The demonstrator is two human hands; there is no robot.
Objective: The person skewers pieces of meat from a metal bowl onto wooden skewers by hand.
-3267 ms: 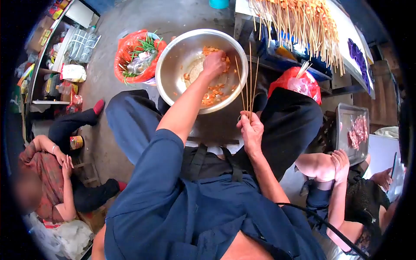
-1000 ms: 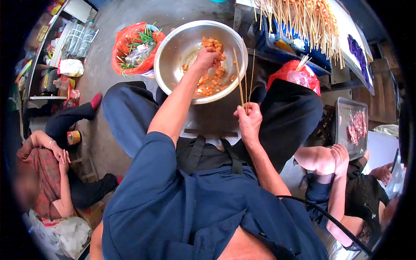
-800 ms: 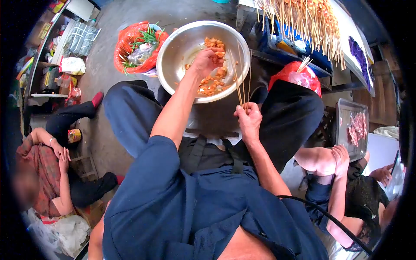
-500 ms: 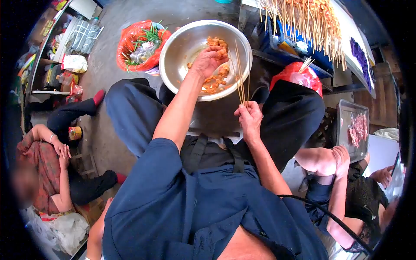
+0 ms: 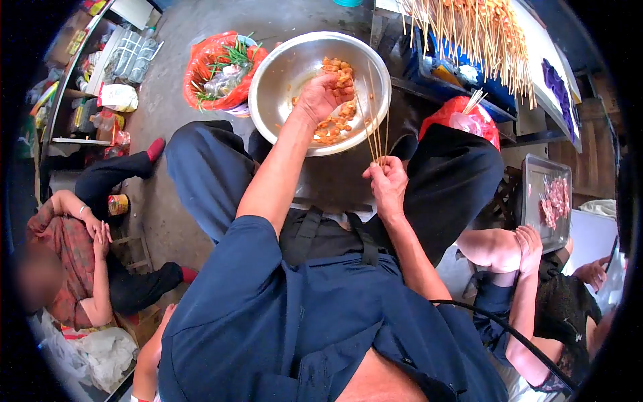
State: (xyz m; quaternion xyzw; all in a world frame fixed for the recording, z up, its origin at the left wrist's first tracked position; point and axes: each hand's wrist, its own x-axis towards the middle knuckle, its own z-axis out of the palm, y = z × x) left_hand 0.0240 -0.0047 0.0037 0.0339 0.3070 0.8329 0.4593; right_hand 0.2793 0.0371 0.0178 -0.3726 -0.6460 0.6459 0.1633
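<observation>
A wide metal bowl [image 5: 268, 77] holds orange-coated pieces [image 5: 338, 124], mostly along its right side. My left hand [image 5: 320, 99] is inside it, palm partly turned up, fingers loosely bent and apart beside the upper pieces; whether a small piece lies at the fingertips is hard to tell. Below and right of the bowl, my right hand [image 5: 388, 179] pinches several thin wooden skewers [image 5: 377, 137] near their lower ends. They fan upward, with tips in front of the bowl's right rim, and no food shows on them.
Left of the bowl is a red bag [image 5: 197, 74] with greens. Loaded skewers [image 5: 495, 50] overhang a table at upper right, above a red bag [image 5: 462, 120] with sticks. A tray [image 5: 532, 201] of meat is at right. Seated people are on both sides; shelves [image 5: 57, 120] stand left.
My left hand has turned its palm more upward and its fingers have loosened among the pieces. My right hand still grips the skewers. Another person's arm has come into view at lower left.
</observation>
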